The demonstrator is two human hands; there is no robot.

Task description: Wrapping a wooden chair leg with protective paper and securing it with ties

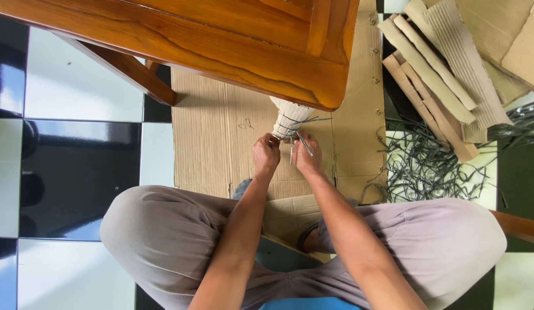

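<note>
I sit cross-legged on the floor in front of a wooden table (232, 40). One table leg (289, 117) is wrapped in pale corrugated cardboard with dark straps bound around it. My left hand (266, 154) pinches a strap at the lower end of the wrapped leg. My right hand (307, 156) sits beside it, fingers closed on the loose grey strap ends (304, 143) that stick out there. Both hands touch the wrapping, close together.
A flat cardboard sheet (221, 138) lies under the table leg. A tangle of dark strap offcuts (428, 163) lies to the right. Rolled and folded cardboard pieces (445, 63) are stacked at the upper right. The floor has black and white glossy tiles (77, 166).
</note>
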